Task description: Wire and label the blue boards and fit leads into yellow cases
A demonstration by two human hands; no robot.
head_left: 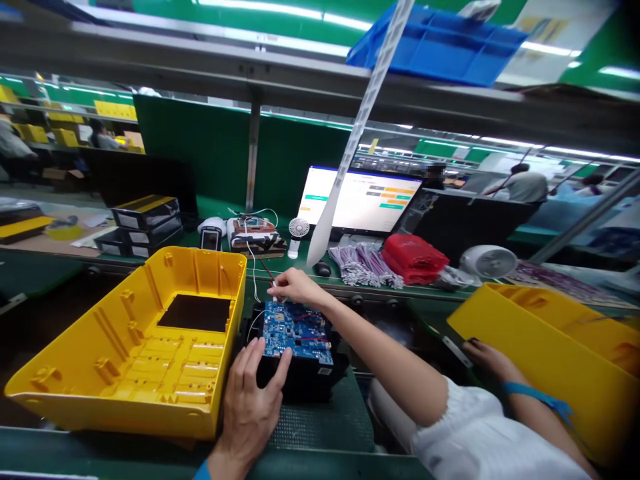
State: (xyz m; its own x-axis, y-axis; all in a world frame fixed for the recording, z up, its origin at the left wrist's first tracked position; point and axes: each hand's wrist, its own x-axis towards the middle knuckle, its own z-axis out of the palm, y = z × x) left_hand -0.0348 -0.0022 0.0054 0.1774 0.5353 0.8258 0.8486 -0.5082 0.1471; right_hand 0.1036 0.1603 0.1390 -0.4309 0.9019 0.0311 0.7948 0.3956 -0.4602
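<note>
No text, brand or number can be read for certain. The computer screen [367, 203] carries rows of writing with orange and green panels, too small to make out. A white label [325, 371] with dark print sits on the front of the black block [305, 383], its characters illegible. The blue circuit board [287, 330] above it shows tiny white markings, likewise unreadable. White stickers [139, 237] on the stacked black boxes [173, 217] are blurred. The poster [555, 30] at upper right bears yellow marks that are too smeared to decipher.
</note>
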